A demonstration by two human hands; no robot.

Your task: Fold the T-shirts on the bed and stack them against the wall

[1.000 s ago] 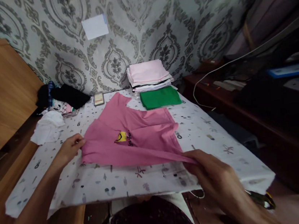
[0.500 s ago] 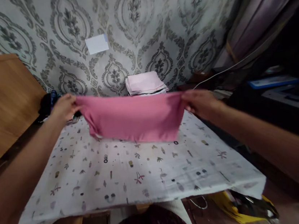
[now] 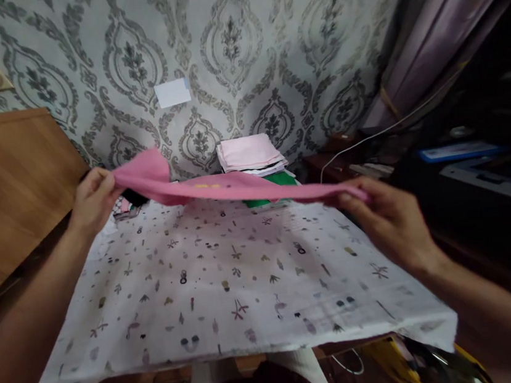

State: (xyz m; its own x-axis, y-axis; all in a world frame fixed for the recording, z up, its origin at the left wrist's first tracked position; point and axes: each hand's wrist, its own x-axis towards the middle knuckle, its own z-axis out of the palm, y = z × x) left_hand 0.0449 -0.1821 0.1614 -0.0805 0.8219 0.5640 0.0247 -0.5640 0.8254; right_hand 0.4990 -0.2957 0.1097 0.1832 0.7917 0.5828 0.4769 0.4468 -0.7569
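Observation:
Stretched through the air above the table is a pink garment [image 3: 237, 190], its exact kind unclear, with a small yellow print near its middle. My left hand [image 3: 93, 196] pinches one end of it. At the other end my right hand [image 3: 386, 216] grips a corner between thumb and fingers. The cloth is pulled into a narrow band, with a loose flap rising near my left hand. Behind it stands a stack of folded light-pink and white cloths [image 3: 250, 151], with a green item [image 3: 282, 179] partly hidden below.
A white patterned cloth covers the table [image 3: 233, 281]. A wooden cabinet [image 3: 8, 191] stands at the left, beside a small pile of fabric [image 3: 123, 208]. A cable [image 3: 383, 132] runs along the right side. A yellow-edged bag [image 3: 398, 366] lies below the table's front right.
The pink garment has swung from hanging flat to a raised, nearly horizontal band. My right hand has moved down and right, my left slightly left. The green item now shows.

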